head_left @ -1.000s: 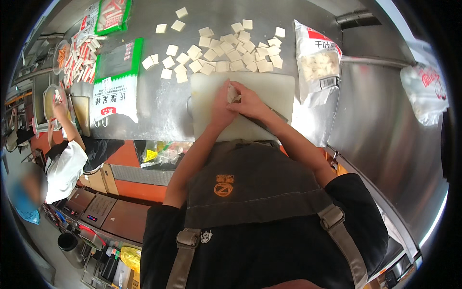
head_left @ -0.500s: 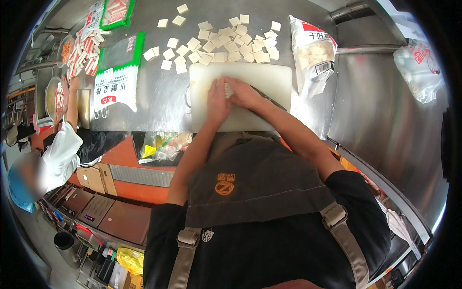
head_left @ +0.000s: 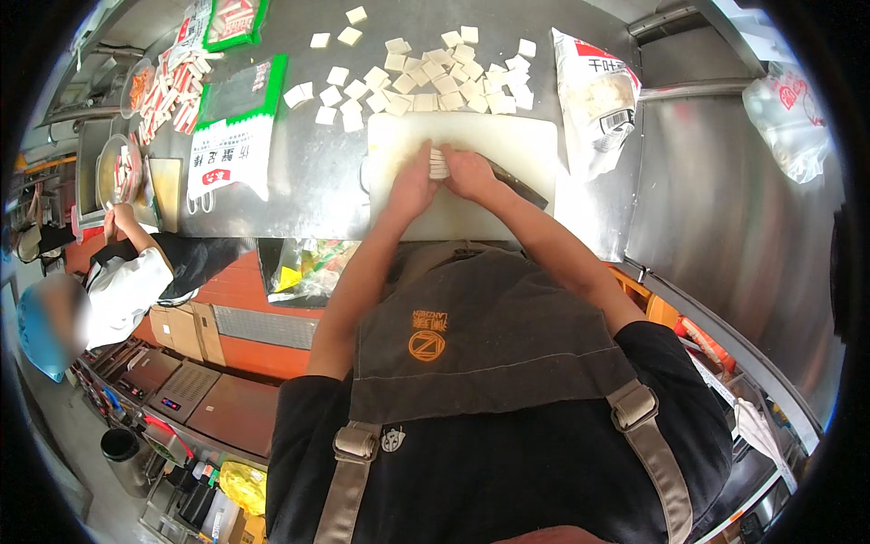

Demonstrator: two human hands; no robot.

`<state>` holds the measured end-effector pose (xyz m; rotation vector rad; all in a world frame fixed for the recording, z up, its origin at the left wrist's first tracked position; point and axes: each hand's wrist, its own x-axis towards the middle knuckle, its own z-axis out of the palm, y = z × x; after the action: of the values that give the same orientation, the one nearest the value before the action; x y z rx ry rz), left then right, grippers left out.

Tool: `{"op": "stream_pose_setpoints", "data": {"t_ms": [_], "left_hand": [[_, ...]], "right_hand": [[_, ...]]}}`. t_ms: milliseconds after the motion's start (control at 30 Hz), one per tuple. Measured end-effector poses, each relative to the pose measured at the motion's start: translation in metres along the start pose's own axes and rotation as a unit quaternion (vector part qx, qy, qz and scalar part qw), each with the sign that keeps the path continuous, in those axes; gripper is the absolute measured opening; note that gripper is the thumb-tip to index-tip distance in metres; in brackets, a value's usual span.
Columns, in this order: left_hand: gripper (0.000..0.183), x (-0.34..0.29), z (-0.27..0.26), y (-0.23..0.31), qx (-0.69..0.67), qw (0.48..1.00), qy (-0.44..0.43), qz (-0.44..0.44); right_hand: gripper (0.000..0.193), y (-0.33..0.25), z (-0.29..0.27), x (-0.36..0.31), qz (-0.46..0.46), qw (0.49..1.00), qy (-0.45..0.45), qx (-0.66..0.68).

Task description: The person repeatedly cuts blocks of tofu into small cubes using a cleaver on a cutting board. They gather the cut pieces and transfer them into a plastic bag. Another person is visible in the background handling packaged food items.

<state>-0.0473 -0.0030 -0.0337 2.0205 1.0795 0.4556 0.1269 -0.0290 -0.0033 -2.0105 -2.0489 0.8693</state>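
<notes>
On a white cutting board (head_left: 390,210) I have a small stack of white tofu slices (head_left: 439,165) between my two hands. My left hand (head_left: 414,187) presses against the stack's left side, its fingers together. From the other side my right hand (head_left: 469,175) closes on the same stack, thumb and fingers partly hidden. A knife (head_left: 520,186) lies on the board, partly behind my right hand and wrist, its dark blade slanting right. Beyond the board, many square white tofu pieces (head_left: 444,83) are spread over the steel table (head_left: 317,195).
An opened white bag (head_left: 598,104) stands right of the board. To the left are a green-edged bag (head_left: 231,150) and a pile of red-and-white crab sticks (head_left: 177,86). A co-worker (head_left: 127,290) handles a clear bowl (head_left: 120,170) of sticks. A plastic bag (head_left: 787,122) hangs far right.
My hands have parted slightly, so the stack's sliced edge now shows between them. The co-worker's hand has moved from the crab stick pile down to the bowl. The whole view has shifted a little.
</notes>
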Motion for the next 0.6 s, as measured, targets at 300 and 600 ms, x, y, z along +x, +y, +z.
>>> {"op": "stream_pose_setpoints", "data": {"t_ms": [300,600], "left_hand": [[0.065,0.018,-0.009,0.011,0.076,0.991,-0.1,-0.052],[0.039,0.032,-0.055,0.016,-0.232,0.933,-0.226,-0.16]], "right_hand": [[0.045,0.015,0.016,0.011,-0.012,0.998,-0.009,0.062],[0.03,0.025,-0.025,0.027,0.104,0.905,-0.274,0.308]]}}
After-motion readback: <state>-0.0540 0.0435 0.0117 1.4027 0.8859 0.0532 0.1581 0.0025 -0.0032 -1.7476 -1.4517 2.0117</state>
